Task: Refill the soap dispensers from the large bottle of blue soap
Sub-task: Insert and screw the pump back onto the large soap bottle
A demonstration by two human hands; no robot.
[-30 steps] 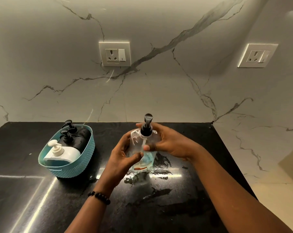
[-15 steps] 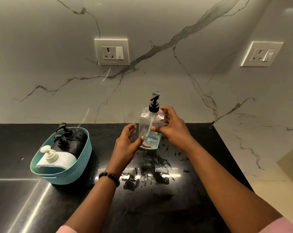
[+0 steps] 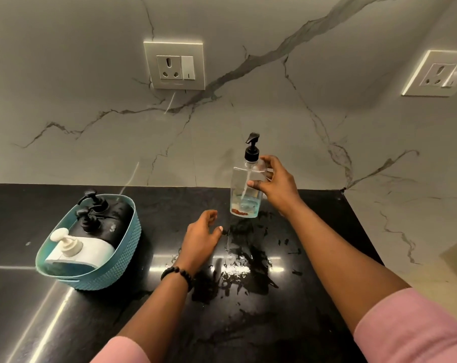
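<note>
One head view is all we have. Our right hand (image 3: 275, 183) grips a clear dispenser (image 3: 247, 189) near the back wall, thumb across its front and fingers curled round its far side. It stands upright; whether its base touches the counter (image 3: 313, 297) or hangs just above it we cannot tell. Our left hand (image 3: 199, 241) floats below and to the left of those fingers, apart from the dispenser, its fingers loosely spread and holding nothing. A bead bracelet (image 3: 177, 273) circles that wrist.

We judge the dispenser light, since only a shallow blue pool sits at its bottom. Its walls look like thin plastic that may give under a squeeze, and the wet smears on the counter below our fingers suggest a slippery surface. A firm hold around the shoulders, just under the black pump (image 3: 252, 149), seems safest.

Far left of both hands, a teal basket (image 3: 109, 271) holds two black dispensers (image 3: 106, 218) and a white one (image 3: 78, 251); their fill levels are hidden. No large blue bottle shows anywhere. The dispenser's red label is too small to read.
</note>
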